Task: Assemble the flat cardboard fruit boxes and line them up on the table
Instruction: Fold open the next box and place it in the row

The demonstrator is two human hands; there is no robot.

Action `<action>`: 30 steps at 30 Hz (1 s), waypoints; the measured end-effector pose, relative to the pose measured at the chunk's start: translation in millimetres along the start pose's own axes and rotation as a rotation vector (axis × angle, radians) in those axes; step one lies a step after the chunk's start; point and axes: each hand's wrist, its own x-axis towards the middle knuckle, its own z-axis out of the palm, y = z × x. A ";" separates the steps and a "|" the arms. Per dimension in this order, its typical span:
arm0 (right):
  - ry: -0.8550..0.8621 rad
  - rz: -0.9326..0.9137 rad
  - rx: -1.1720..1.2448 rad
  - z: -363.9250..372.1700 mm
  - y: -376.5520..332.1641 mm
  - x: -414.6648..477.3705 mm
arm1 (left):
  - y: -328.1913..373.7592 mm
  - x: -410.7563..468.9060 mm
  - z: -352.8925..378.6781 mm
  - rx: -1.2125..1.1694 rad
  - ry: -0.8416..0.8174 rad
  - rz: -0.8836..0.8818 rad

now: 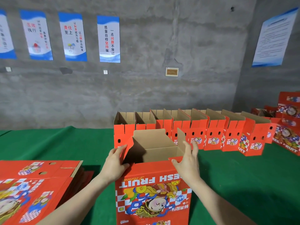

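Fruit box (152,189) stands at tabletop (65,143) near edge, centred between hands: left grip (116,161) pinches its left flap (129,147), right grip (189,159) wide, flat on right flap (181,140).

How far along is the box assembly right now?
Done: a row of assembled boxes stands along the far side of the green table. In hand: one upright box, top flaps open; the left hand pinches its left flap, the right hand touches its right flap. Left: a stack of flat boxes at the near left.
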 end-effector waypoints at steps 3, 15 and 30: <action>-0.018 -0.061 -0.015 0.3 2.1 1.5 | 0.7 -0.1 2.4 0.018 0.016 -0.004; -0.457 -0.066 0.078 -30.8 -7.3 58.7 | 2.4 8.1 -7.9 0.075 -0.084 0.029; -0.472 -0.459 -0.238 -7.4 -9.9 19.3 | -1.0 5.6 -21.8 0.172 -0.145 0.168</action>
